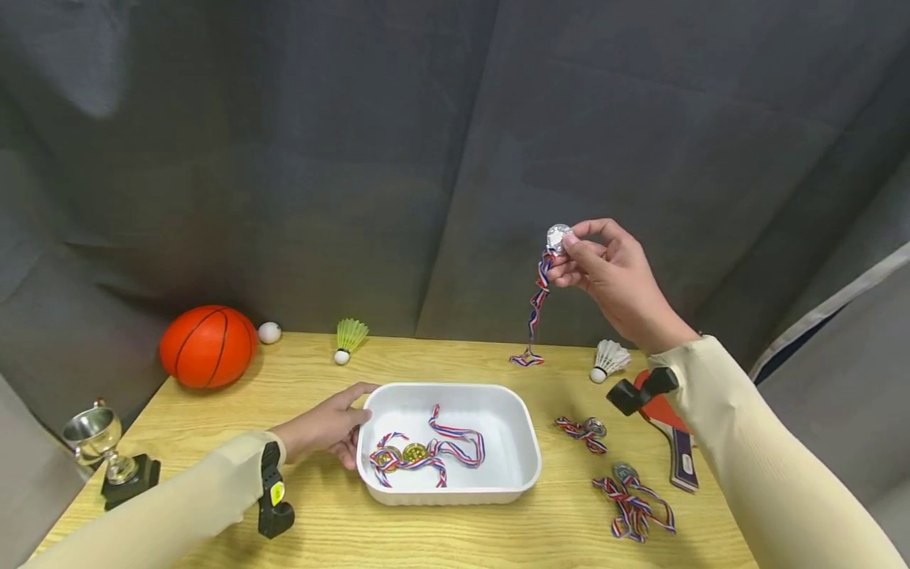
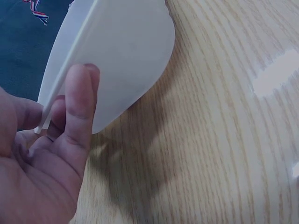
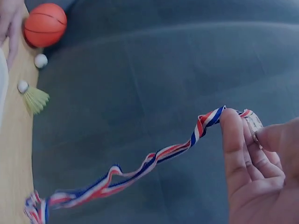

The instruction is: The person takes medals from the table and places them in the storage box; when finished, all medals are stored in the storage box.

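Note:
My right hand (image 1: 618, 276) pinches a silver medal (image 1: 558, 238) between thumb and fingers, raised above the table's right half. Its red, white and blue ribbon (image 3: 173, 150) dangles twisted from the medal, the loop end lowest. At the table's middle, my left hand (image 1: 330, 427) grips the left rim of a white plastic tub (image 1: 448, 496), thumb on one side of the wall and fingers on the other. Inside the tub lie gold medals (image 1: 415, 452) with striped ribbons (image 1: 465, 442). In the left wrist view, the tub's pale wall (image 2: 126, 51) shows beside the fingers.
Right of the tub lie more ribboned medals (image 1: 594, 428) (image 1: 629, 506), a white shuttlecock (image 1: 610, 360) and a table tennis bat (image 1: 682, 458). Along the left and back are a trophy cup (image 1: 107, 446), an orange basketball (image 1: 208, 347), a white ball (image 1: 269, 332) and a yellow shuttlecock (image 1: 349, 340).

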Motion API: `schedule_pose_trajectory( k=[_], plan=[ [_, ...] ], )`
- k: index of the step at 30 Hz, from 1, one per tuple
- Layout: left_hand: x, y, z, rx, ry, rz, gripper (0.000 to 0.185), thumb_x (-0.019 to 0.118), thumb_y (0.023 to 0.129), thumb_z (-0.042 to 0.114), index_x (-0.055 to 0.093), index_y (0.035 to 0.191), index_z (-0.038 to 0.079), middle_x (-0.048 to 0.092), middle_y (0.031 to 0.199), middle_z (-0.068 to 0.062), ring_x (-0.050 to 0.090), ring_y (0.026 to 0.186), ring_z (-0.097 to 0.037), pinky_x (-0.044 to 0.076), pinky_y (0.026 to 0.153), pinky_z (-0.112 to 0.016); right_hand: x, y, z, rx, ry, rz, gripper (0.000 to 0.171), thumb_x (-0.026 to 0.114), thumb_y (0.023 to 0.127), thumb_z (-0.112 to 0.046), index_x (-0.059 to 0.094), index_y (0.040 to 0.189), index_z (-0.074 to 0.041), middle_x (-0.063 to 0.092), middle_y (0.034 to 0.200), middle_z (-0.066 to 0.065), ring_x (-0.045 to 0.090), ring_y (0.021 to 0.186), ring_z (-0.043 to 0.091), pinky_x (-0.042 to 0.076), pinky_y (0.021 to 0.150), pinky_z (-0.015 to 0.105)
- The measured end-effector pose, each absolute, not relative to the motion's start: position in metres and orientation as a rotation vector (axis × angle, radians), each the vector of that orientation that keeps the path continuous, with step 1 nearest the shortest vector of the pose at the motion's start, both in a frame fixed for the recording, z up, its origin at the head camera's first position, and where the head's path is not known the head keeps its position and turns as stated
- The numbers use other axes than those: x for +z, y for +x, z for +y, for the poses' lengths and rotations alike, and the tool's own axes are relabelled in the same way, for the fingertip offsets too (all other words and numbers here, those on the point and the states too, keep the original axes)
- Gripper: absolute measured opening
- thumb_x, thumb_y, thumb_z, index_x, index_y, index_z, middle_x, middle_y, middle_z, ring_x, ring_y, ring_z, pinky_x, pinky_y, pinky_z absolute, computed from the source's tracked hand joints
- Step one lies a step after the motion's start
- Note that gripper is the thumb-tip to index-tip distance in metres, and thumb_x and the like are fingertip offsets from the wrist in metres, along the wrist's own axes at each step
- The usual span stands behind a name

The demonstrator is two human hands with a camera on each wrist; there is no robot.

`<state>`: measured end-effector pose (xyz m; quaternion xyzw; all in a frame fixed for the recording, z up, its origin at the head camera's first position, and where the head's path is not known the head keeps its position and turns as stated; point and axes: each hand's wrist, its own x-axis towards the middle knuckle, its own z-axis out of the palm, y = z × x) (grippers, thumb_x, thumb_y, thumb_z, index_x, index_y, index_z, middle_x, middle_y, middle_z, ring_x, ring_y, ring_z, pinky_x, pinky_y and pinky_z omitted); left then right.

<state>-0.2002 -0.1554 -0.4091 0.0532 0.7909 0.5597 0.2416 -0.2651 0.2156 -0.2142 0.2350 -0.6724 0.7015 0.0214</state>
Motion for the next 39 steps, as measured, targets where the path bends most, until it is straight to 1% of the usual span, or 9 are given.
schedule_pose_trajectory(
  k=[5,9,12,17,21,27,29,34,39],
  plan=[
    [-0.410,-0.200,-0.156,1.534,0.142,2.161,0.054,0.037,0.113,0.015,0.024,0.165,0.013,0.058,0.072,-0.009,0.060,0.053,-0.013,0.061,0.049,-0.025,-0.229,-0.268,0.190,2.137,0.769,-2.211,0.012,0.055,0.108,-0.008,0.046,0.116,-0.007,0.075,0.082,0.002,0.074,0.071,0.009,0.066,0.069,0.021],
    [-0.413,-0.199,-0.156,1.539,0.126,2.158,0.053,0.037,0.113,0.015,0.026,0.164,0.014,0.059,0.072,-0.009,0.060,0.053,-0.013,0.062,0.049,-0.026,-0.249,-0.270,0.175,2.060,0.777,-2.377,0.013,0.054,0.108,-0.007,0.046,0.117,-0.008,0.074,0.084,0.001,0.074,0.073,0.009,0.067,0.071,0.022],
    [-0.414,-0.198,-0.157,1.538,0.124,2.159,0.053,0.037,0.113,0.015,0.026,0.165,0.013,0.058,0.073,-0.009,0.060,0.053,-0.013,0.063,0.050,-0.028,-0.268,-0.270,0.168,1.986,0.782,-2.501,0.014,0.055,0.108,-0.007,0.046,0.120,-0.005,0.074,0.086,0.002,0.074,0.075,0.010,0.067,0.072,0.024],
    [-0.411,-0.198,-0.158,1.536,0.130,2.159,0.054,0.037,0.113,0.016,0.025,0.165,0.014,0.057,0.072,-0.008,0.060,0.053,-0.013,0.063,0.050,-0.027,-0.306,-0.269,0.157,1.907,0.824,-2.700,0.020,0.054,0.108,-0.005,0.047,0.123,0.004,0.075,0.088,0.010,0.073,0.073,0.014,0.068,0.071,0.027],
    [-0.411,-0.199,-0.159,1.542,0.141,2.149,0.053,0.037,0.113,0.016,0.025,0.165,0.014,0.057,0.070,-0.007,0.061,0.053,-0.012,0.063,0.050,-0.026,-0.339,-0.268,0.151,1.844,0.853,-2.916,0.019,0.055,0.107,-0.004,0.048,0.122,0.005,0.075,0.086,0.013,0.072,0.069,0.014,0.069,0.072,0.032],
    [-0.413,-0.199,-0.158,1.544,0.139,2.145,0.054,0.037,0.113,0.017,0.024,0.165,0.014,0.058,0.070,-0.008,0.061,0.053,-0.012,0.063,0.049,-0.026,-0.375,-0.259,0.141,1.697,0.899,-3.230,0.014,0.057,0.106,-0.006,0.051,0.117,0.002,0.076,0.085,0.015,0.072,0.068,0.015,0.070,0.076,0.044],
    [-0.412,-0.199,-0.157,1.543,0.135,2.148,0.054,0.037,0.113,0.017,0.024,0.165,0.014,0.057,0.072,-0.008,0.061,0.053,-0.013,0.062,0.049,-0.026,-0.382,-0.256,0.138,1.637,0.908,-3.302,0.012,0.058,0.105,-0.005,0.052,0.114,0.001,0.076,0.084,0.017,0.073,0.066,0.014,0.070,0.074,0.043],
    [-0.412,-0.199,-0.157,1.543,0.130,2.154,0.054,0.037,0.113,0.016,0.024,0.166,0.014,0.055,0.073,-0.008,0.061,0.053,-0.013,0.062,0.049,-0.026,-0.395,-0.249,0.131,1.479,0.894,-3.447,0.008,0.061,0.103,-0.004,0.054,0.105,-0.002,0.077,0.081,0.021,0.068,0.058,0.010,0.069,0.063,0.033],
    [-0.412,-0.199,-0.157,1.544,0.125,2.150,0.054,0.037,0.113,0.016,0.025,0.165,0.014,0.056,0.070,-0.008,0.061,0.052,-0.013,0.062,0.049,-0.025,-0.401,-0.245,0.126,1.371,0.893,-3.507,0.009,0.063,0.102,-0.003,0.054,0.099,-0.003,0.076,0.079,0.021,0.064,0.054,0.010,0.067,0.058,0.032]
  ],
)
